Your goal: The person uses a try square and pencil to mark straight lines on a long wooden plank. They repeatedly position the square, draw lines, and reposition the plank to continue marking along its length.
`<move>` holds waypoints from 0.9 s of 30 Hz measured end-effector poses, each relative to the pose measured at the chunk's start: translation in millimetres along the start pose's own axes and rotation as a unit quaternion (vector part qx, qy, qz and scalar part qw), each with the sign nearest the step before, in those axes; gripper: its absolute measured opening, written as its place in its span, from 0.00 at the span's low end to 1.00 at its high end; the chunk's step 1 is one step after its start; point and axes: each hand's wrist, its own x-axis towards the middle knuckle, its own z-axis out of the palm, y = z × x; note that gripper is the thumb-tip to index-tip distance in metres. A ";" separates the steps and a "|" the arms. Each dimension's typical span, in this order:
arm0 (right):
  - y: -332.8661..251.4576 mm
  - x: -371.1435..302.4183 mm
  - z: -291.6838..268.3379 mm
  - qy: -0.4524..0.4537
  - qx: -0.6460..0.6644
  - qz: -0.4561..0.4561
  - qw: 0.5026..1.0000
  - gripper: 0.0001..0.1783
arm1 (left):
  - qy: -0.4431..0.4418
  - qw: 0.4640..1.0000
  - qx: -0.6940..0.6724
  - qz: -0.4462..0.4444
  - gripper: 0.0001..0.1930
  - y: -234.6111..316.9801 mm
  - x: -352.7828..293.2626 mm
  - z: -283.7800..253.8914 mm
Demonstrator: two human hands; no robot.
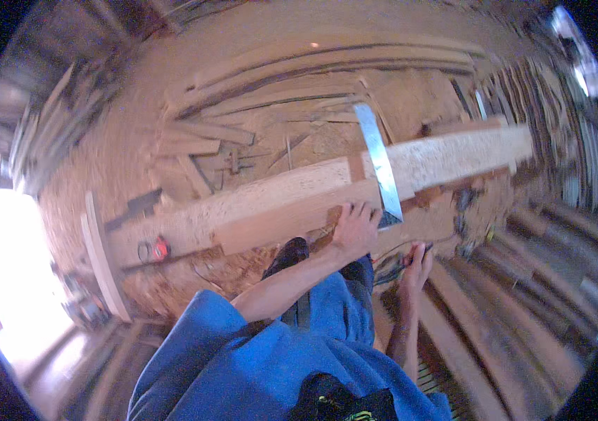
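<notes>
My left hand grips the near edge of a short wooden board, its fingers bent over the top and its thumb hidden. This board lies along a long pale timber beam. Just right of my fingers, a metal carpenter's square crosses the wood, its long silver blade reaching away from me. The square's dark stock is at the near edge. Lower down on the right, my right hand is closed around a small dark, pen-like thing, held apart from the board; blur hides its exact kind.
A red tape measure sits on the beam's left part. An upright-looking pale plank crosses the left end. Beyond the beam lie wood offcuts and long boards on sawdust. Several stacked planks spread out at right.
</notes>
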 end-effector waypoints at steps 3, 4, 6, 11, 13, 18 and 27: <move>-7.3 -14.6 22.1 -0.002 0.060 0.064 0.996 0.18 | 0.008 0.994 -0.096 -0.059 0.35 10.4 -16.8 -6.6; -14.1 -19.2 31.8 -0.003 0.067 0.044 0.997 0.19 | 0.010 0.988 -0.132 -0.075 0.35 14.2 -22.6 -13.4; -36.2 -15.6 47.0 -0.033 0.096 0.046 0.994 0.21 | 0.054 0.973 -0.195 -0.109 0.35 22.1 -30.8 -29.8; -91.1 19.9 85.5 -0.285 0.008 -0.010 0.959 0.19 | 0.242 0.916 -0.276 -0.163 0.35 23.1 -40.3 -55.4; -113.4 39.1 93.6 -0.346 -0.191 -0.130 0.909 0.20 | 0.356 0.875 -0.262 -0.199 0.37 21.8 -33.4 -58.1; -154.8 84.2 112.5 -0.668 -0.128 -0.224 0.698 0.13 | 0.552 0.701 -0.305 -0.333 0.28 44.6 -13.4 -48.7; -162.2 144.7 145.9 -0.684 -0.305 -0.233 0.620 0.12 | 0.694 0.236 -0.539 -0.414 0.09 92.8 38.1 19.4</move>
